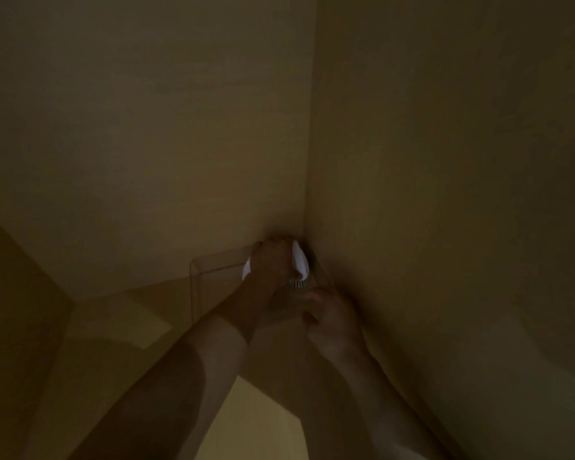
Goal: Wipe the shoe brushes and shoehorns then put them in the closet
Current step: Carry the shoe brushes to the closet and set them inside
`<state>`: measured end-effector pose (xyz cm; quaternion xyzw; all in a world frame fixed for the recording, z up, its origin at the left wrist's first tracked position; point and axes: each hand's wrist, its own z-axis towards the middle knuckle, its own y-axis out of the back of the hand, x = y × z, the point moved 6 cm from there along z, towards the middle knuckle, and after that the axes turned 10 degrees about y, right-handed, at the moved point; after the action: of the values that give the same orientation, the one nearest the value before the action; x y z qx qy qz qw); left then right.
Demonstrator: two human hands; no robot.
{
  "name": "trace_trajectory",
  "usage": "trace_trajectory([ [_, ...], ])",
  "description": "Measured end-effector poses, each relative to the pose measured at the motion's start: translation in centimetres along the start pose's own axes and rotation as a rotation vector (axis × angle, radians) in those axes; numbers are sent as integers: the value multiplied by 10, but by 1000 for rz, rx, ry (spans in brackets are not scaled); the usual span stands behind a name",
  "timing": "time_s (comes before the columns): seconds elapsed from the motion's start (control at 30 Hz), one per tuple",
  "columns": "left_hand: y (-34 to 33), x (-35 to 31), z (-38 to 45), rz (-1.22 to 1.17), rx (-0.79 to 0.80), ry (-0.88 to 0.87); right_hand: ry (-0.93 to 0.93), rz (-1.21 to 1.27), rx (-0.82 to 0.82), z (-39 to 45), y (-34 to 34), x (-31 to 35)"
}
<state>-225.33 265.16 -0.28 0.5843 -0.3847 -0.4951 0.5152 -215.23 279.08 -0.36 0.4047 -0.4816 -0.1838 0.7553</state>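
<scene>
Dim interior of a yellowish wooden closet (146, 127), seen from the head camera toward the corner where its back panel meets the right side panel. A clear plastic box (195, 280) with rounded edges sits on the closet floor, pushed into that corner. The left hand (269, 260) reaches into the top of the box, its fingers curled round a white-backed shoe brush (298, 265) with a short row of dark and light bristles showing at its lower end; the brush lies against the corner, inside or just above the box, and the dim light does not show which. The right hand (326, 313) is at the box's near right edge, fingers bent toward the rim; whether it grips or merely touches the plastic cannot be told.
</scene>
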Motion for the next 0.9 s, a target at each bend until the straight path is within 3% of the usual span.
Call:
trace_trajectory([
  [0.43,2,-6,6,-27,33,42,20,-12,73,0,-6,-5],
  [0.63,32,37,-20,-190,76,16,39,-9,71,-2,-7,-3],
  [0.8,35,75,-54,-361,218,-1,6,-7,79,-1,-13,-3],
  [0.9,27,80,-55,-496,187,25,-2,-14,91,0,-16,-2],
])
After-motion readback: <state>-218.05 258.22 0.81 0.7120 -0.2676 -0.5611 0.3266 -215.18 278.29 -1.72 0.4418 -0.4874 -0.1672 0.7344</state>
